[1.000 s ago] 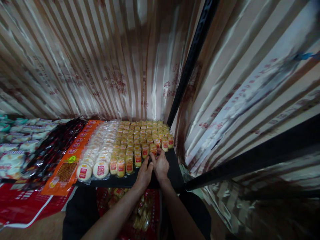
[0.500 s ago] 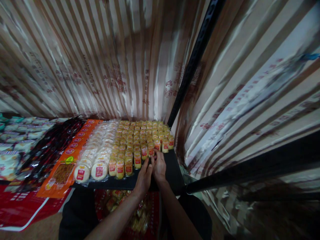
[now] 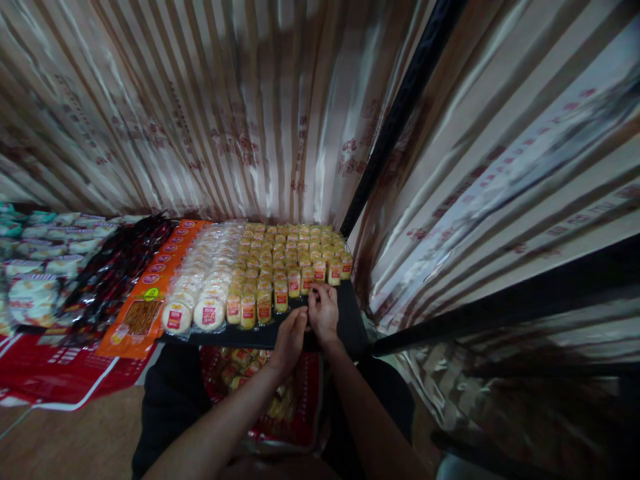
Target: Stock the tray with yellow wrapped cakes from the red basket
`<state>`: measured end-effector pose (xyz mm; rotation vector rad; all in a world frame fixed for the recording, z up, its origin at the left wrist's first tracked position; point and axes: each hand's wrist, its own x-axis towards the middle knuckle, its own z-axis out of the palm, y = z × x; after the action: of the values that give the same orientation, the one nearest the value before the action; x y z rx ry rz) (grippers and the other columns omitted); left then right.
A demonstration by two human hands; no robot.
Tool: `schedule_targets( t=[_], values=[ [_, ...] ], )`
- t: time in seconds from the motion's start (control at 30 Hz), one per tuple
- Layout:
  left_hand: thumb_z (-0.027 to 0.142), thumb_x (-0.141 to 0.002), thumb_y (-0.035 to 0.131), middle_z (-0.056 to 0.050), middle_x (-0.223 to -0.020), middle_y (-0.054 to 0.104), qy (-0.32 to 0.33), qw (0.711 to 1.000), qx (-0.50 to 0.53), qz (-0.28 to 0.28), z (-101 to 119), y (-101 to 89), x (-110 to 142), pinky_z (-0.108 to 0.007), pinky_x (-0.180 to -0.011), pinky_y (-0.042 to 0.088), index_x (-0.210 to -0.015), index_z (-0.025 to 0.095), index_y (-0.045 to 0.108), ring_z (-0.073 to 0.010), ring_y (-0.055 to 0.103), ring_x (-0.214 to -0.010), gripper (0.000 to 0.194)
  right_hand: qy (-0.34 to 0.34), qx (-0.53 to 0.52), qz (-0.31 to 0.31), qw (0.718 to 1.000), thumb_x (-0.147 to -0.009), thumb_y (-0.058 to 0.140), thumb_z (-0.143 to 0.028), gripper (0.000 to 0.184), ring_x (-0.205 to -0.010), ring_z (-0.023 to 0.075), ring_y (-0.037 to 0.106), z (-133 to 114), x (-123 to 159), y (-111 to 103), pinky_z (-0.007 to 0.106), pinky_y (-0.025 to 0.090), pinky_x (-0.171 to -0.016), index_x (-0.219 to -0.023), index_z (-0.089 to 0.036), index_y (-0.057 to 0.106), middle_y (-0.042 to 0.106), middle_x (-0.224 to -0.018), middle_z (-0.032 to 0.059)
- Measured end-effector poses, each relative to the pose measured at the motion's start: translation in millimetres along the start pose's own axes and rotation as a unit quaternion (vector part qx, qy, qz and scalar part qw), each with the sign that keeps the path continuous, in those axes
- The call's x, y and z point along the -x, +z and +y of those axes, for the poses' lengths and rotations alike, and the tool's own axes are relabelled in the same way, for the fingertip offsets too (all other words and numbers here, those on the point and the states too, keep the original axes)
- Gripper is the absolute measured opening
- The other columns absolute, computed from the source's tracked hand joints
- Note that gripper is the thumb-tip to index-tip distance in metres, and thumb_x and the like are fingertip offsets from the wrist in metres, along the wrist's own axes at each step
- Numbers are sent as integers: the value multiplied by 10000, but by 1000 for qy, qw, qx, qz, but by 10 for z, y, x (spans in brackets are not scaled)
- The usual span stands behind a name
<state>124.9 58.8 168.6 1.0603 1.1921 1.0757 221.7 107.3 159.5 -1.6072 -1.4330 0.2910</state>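
Rows of small yellow wrapped snack cakes (image 3: 281,293) with red labels stand upright on a black shelf (image 3: 353,313). My right hand (image 3: 324,312) is at the front of these rows, its fingers bent and drawn together just below the front packs. Close beside it on the left, my left hand (image 3: 291,337) has its fingers closed over the shelf's front edge. Whatever either hand may hold is hidden by the fingers. Below the shelf, between my legs, lies a red bag (image 3: 311,400) with more yellow wrapped cakes inside.
Left of the cakes lie round white wrapped crackers (image 3: 209,313), an orange packet (image 3: 140,313) of stick snacks, dark shiny packets (image 3: 107,280) and white packets (image 3: 34,297). A black post (image 3: 387,140) rises at the back right corner. Striped printed sheeting (image 3: 280,133) hangs behind.
My hands have drawn a little back from the front packs, and the fingers have curled in more. The view has shifted, so the shelf sits higher in it.
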Motion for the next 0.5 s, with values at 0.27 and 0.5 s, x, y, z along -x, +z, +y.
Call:
schedule_targets(
  t=[0.27, 0.5],
  values=[
    [261, -803, 419, -34, -829, 670, -15, 990, -140, -30, -34, -290, 527, -263, -756, 467, -843, 184, 635, -170, 599, -803, 232, 25, -66, -27, 997, -870, 382, -340, 278, -691, 148, 576, -234, 663, -250, 278, 485, -685, -985, -162, 561, 609, -816, 60],
    [123, -610, 531, -5, -626, 623, -182, 972, -131, -66, -701, -685, 838, -256, -668, 446, -703, 190, 649, -179, 578, -713, 165, 36, -16, -261, 965, -873, 372, -279, 269, -795, 174, 639, -232, 1514, -75, 294, 488, -754, -905, -201, 628, 687, -861, 62]
  ],
)
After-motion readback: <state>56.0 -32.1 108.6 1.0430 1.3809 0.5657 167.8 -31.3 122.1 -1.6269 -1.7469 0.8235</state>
